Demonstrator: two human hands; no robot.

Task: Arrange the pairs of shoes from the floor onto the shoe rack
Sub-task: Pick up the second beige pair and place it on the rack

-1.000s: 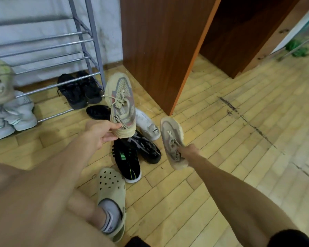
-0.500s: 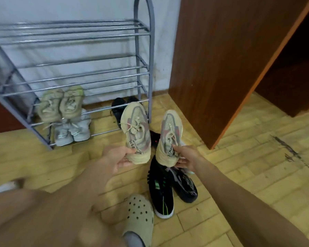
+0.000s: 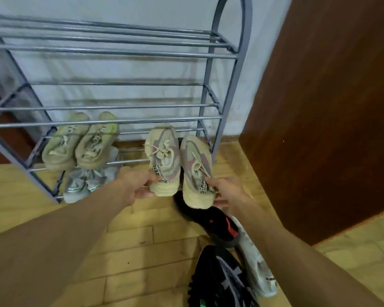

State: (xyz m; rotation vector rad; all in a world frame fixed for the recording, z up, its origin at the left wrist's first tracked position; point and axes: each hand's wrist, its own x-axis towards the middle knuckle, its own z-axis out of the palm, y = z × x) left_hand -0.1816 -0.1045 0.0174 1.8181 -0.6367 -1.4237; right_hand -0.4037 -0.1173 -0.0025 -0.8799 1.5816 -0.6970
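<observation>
We note a pale wall point(image 3: 142, 9) across the top of the frame, smudged and stained lower down. A dark brown wooden cabinet panel point(image 3: 319, 120) fills the right side, its base meeting the floor. Yellowish wood-plank flooring point(image 3: 129, 247) covers the lower frame. A brown skirting strip point(image 3: 129, 143) shows at centre.

Shoe rack point(image 3: 222, 89) upper frame; one pair point(image 3: 80, 142) on lower-left shelf, another pair point(image 3: 87, 182) apparently beneath it. Loose shoes point(image 3: 222, 251) on floor point(image 3: 131, 251), lower right.
</observation>
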